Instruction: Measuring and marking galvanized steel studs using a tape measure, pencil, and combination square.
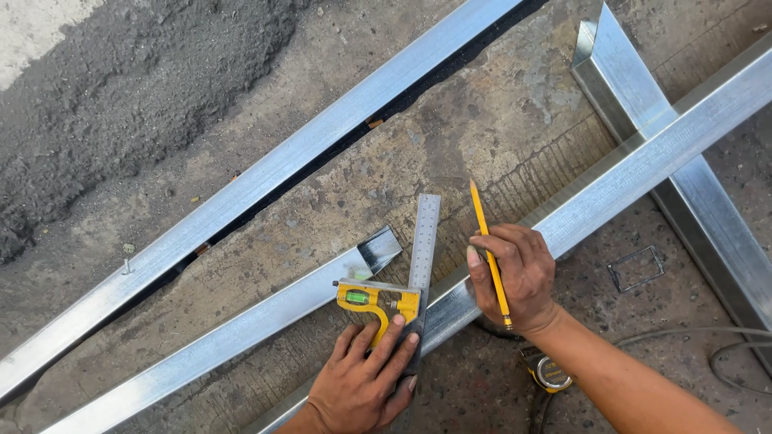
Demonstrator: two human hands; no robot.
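Note:
My left hand (362,382) presses a yellow combination square (376,300) by its head against a galvanised steel tube (619,181) that runs from lower left to upper right. The square's steel ruler (424,241) lies across that tube, pointing up. My right hand (519,277) rests on the same tube just right of the ruler and holds a yellow pencil (486,241), its long end pointing up. A shorter steel tube (241,329) with an open cut end lies just left of the square.
A long steel tube (265,181) crosses the concrete floor from lower left to top centre. Another tube (683,177) lies under the marked one at the right. A yellow tape measure (549,371) sits beneath my right forearm. A cable (724,345) and a heap of grey sand (137,88) are nearby.

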